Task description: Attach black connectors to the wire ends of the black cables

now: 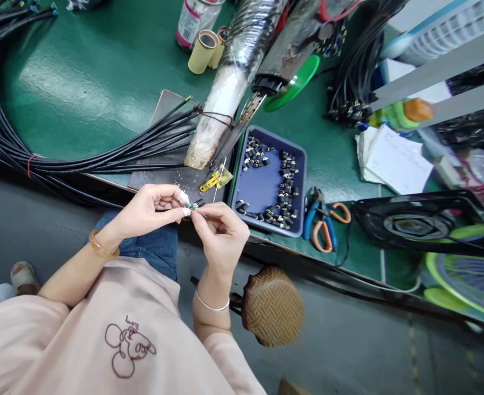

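Observation:
Fine coloured wires (193,207) fan out between my fingertips at the bench edge. My left hand (149,211) pinches them from the left, with white coverings on its thumb and a fingertip. From the other side my right hand (221,230) is closed on the same wires with thumb and forefinger. A small black piece (200,202) shows beside them; whether it joins the wires I cannot tell. Just beyond, a soldering iron (236,134) points down in its stand, near a yellow strip (210,181). A blue tray (258,184) of small black connectors stands to the right.
Bundled black cables (81,164) run along the left onto a dark board (159,175). Blue-handled pliers (315,211) and orange-handled scissors (326,233) lie right of the tray. Farther right are papers (398,159) and a black fan (415,222). A woven-top stool (273,307) stands below the bench.

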### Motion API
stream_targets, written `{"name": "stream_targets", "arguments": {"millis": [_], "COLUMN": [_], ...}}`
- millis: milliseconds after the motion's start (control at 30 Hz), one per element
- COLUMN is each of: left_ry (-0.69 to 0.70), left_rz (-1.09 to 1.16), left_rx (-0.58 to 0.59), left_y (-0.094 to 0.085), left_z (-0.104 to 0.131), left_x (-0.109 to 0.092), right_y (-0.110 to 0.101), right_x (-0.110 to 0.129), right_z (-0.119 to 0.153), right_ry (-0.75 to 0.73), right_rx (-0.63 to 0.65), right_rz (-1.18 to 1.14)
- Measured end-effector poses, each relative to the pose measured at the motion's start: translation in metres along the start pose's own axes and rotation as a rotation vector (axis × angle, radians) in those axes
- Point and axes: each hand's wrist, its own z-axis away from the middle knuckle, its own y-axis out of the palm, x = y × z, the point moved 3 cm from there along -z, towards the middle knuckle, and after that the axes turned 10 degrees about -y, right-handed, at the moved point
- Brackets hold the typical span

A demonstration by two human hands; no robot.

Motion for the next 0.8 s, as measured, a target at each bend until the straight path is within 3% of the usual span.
{"name": "stream_targets", "arguments": {"millis": [200, 367, 567, 800], "left_ry": [-0.006, -0.003, -0.006, 0.029], "left_rz": [-0.003, -0.04, -0.058, -0.09], "left_rx": [0.0, 0.023, 0.03, 0.013], "left_y": [0.001, 0.003, 0.003, 0.003], "left_z": [0.001, 0.003, 0.002, 0.002], "left_x": [0.001, -0.003, 0.001, 0.002], "right_y": [0.001, -0.018, -0.019, -0.015], "right_x": [0.011, 0.002, 0.002, 0.002], "right_z": [0.01, 0.005, 0.0, -0.002], "right_ry": [-0.387, -0.217, -0.389, -0.362], "right_rx": [-0.034, -0.191, 0.075, 0.111], "right_rz": [0.321, 0.208, 0.264, 0.235]}}
